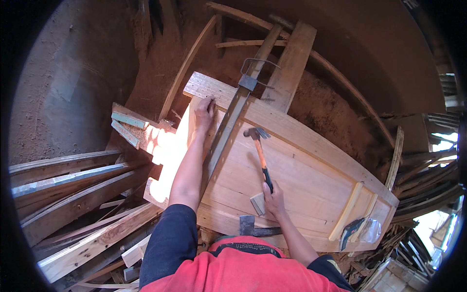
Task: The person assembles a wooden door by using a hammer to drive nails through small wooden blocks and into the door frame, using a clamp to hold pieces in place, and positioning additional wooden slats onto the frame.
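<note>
My right hand (274, 198) is closed around the black grip of a claw hammer (260, 151), its head raised above a pale wooden panel (287, 170). A small wood block (258, 204) shows beside that hand; whether it is held or lies on the panel, I cannot tell. With fingers curled together, my left hand (204, 111) is at the panel's far left corner, against the thick edge rail (209, 87). Anything pinched there is too small to make out. Just right of my left forearm, a long metal bar clamp (226, 129) spans the panel.
A second clamp end (246, 225) sits by my body. Two wooden strips (346, 211), a dark hand tool (350, 232) and a clear plastic bag (372, 230) lie at the panel's right end. Stacked planks (92, 238) crowd the left; curved timbers (340, 80) stand beyond.
</note>
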A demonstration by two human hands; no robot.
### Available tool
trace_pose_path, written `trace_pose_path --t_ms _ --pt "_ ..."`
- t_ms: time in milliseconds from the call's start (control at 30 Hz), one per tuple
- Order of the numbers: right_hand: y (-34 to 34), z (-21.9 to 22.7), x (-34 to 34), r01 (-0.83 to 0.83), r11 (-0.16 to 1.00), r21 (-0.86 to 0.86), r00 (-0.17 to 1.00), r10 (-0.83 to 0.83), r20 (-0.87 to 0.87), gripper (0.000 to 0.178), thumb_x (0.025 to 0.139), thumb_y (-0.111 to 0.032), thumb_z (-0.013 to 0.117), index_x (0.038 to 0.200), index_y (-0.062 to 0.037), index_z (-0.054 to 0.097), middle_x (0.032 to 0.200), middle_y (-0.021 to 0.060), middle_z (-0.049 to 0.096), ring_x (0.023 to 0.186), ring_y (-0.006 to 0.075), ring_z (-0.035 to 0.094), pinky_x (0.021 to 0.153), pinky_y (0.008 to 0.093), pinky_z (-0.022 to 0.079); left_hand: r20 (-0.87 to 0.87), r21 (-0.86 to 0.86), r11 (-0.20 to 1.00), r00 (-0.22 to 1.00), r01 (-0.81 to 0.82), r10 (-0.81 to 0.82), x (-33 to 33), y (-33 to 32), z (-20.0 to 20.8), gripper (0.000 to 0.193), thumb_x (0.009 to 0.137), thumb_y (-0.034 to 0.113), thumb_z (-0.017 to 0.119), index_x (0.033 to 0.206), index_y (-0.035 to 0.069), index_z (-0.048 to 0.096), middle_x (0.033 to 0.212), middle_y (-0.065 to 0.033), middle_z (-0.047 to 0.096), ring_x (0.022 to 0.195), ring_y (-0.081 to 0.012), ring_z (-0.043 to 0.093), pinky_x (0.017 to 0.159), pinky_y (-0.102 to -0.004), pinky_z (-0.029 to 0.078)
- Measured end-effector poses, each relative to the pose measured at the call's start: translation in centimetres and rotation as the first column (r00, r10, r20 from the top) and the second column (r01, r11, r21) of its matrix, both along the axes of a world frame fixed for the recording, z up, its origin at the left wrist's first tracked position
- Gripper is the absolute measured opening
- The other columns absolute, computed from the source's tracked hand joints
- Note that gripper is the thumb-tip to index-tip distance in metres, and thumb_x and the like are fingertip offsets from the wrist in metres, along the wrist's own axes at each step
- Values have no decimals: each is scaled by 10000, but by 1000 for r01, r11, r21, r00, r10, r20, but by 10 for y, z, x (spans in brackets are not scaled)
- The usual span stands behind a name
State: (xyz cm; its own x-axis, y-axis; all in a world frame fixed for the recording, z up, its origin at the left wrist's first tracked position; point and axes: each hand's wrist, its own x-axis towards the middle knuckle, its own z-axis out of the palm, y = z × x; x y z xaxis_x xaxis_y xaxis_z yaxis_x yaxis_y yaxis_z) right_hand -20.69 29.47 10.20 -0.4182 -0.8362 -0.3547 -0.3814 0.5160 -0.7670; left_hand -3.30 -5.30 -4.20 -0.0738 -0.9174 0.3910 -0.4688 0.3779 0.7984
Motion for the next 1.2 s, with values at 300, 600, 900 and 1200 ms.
trace_pose_path --t_ms 300,600,900,1200 --pt "-142 77 22 -167 911 -377 986 147 -83 274 979 -263 596 1072 -11 543 678 192 556 608 390 593 562 445 454 99 -56 998 994 -35 41 6 -3 3 270 864 83 670 1125 18 648 992 -165 650 917 -337 640 810 -398 518" --pt "-168 -24 1 -353 932 82 893 362 -267 310 1005 -335 496 1008 -27 468 764 314 611 763 487 621 629 565 451 -255 384 899 912 -210 321 41 59 23 374 951 142 419 1289 62 557 993 -144 662 914 -230 632 849 -360 496" --pt "-176 37 27 -20 529 -849 949 276 150 260 991 -257 553 1006 -14 464 673 217 541 646 466 570 568 485 445 -127 704 684 914 -190 384 75 99 10 542 1023 425 365 1177 3 669 1049 -137 716 1024 -207 645 916 -321 463" --pt "-178 55 32 -244 838 -487 970 209 -127 336 997 -333 551 1019 -7 471 713 227 598 673 456 620 592 509 460 39 761 603 945 -239 326 70 100 40 594 1062 455 331 1258 -30 613 1138 -121 689 1118 -204 616 991 -300 428"
